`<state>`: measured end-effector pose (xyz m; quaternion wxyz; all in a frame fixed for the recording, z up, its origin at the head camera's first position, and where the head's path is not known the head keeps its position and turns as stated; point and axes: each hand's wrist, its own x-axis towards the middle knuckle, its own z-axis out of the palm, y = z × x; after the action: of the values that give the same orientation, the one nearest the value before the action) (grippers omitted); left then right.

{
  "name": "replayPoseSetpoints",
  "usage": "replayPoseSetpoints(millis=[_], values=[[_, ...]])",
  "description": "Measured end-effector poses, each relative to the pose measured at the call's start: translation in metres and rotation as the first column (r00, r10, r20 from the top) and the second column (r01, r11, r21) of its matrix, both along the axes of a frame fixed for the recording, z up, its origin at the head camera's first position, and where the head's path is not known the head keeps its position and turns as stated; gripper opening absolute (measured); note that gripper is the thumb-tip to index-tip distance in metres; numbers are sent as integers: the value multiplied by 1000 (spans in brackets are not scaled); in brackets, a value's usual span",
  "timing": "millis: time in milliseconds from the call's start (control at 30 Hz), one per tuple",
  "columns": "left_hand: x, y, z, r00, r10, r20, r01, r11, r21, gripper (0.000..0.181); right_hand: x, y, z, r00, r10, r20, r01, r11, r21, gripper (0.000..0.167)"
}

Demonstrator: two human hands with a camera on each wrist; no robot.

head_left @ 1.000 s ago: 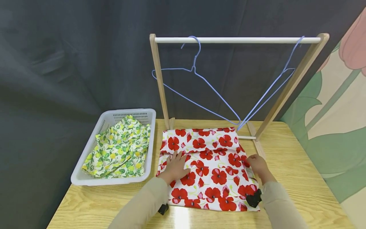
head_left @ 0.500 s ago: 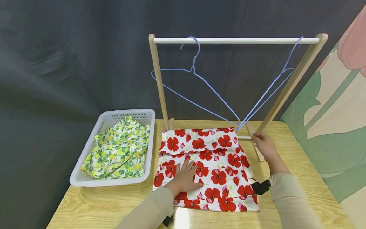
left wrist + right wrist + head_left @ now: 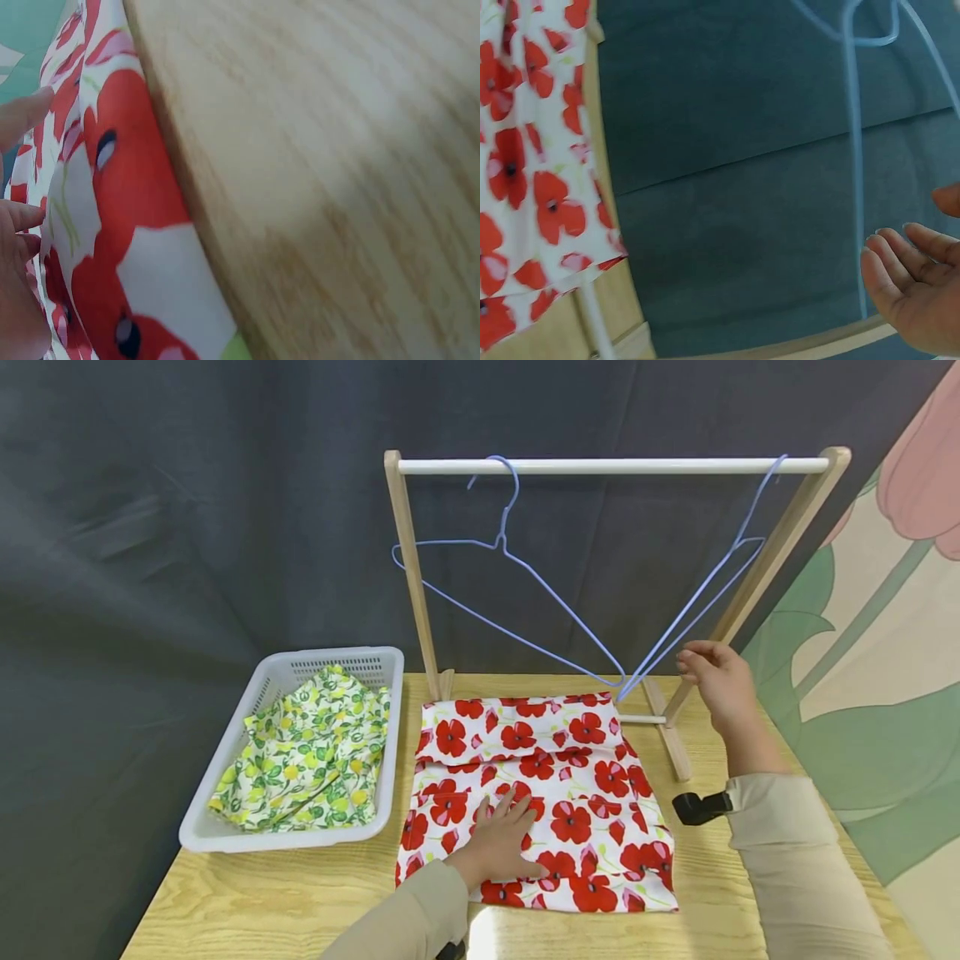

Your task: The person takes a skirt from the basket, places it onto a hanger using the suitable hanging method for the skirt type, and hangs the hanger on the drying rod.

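Note:
A white cloth with red poppies (image 3: 570,822) lies folded on the table in front of the rack. My left hand (image 3: 501,843) rests on its lower left part with fingers spread; the left wrist view shows those fingers touching the cloth (image 3: 150,180). In the air, by the rack's right post, is my right hand (image 3: 722,687), its fingers bent loosely and nothing held. Beside it hangs the right blue hanger (image 3: 701,585), which the right wrist view shows as a blue wire (image 3: 855,165) left of the fingers. The left blue hanger (image 3: 558,597) hangs above the cloth.
The rack has a white top rail (image 3: 615,467) and wooden posts (image 3: 411,552). At the left, a white basket (image 3: 397,735) holds a crumpled lemon-print cloth (image 3: 315,752). A dark curtain (image 3: 187,527) stands behind, and a flower-patterned surface (image 3: 892,693) is at the right.
My right hand has left the cloth's right edge and risen up and to the right, beside the right hanger. My left hand has slid down and to the right across the cloth.

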<state>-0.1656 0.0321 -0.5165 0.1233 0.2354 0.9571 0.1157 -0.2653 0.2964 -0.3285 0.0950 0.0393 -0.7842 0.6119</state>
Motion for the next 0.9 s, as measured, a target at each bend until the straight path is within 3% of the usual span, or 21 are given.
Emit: replayPoseSetpoints(millis=[200,333,633,900], values=[[4,8,-7,999,-38,-16,38,999,-2,86,-3,-10,19,1000,6,-21,-11,974,-226,15],[8,14,-7,998,-52,-36,52,998,-23,84,-4,-15,25,1000,2,14,2,959,-283,20],[13,27,-7,998,-33,-51,33,999,0,87,-5,-23,34,999,31,42,-9,896,-445,31],[19,41,-9,990,-97,-104,93,995,-48,90,-7,-26,42,999,22,31,-3,858,-513,27]])
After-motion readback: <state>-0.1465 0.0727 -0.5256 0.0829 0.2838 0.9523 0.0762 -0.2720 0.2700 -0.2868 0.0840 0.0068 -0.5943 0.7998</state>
